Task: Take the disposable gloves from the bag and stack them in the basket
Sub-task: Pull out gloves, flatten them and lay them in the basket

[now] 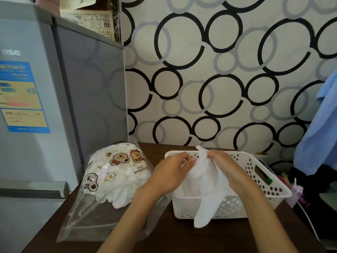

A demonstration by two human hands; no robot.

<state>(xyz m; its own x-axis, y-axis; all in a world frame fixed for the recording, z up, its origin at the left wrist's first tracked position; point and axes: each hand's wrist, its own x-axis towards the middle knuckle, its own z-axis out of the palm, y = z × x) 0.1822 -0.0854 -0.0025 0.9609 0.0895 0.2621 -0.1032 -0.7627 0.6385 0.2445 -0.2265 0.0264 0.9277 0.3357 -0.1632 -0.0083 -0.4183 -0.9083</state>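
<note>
Dark tabletop (182, 238): left hand (171, 177) and right hand (226, 170) pinching limp, featherlight gloves (206, 181) over basket (273, 187); best gripped bunched at cuffs.

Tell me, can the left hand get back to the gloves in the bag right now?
Probably not yet: the left hand is gripping the gloves over the basket. The bag lies close beside it, unobstructed.
</note>
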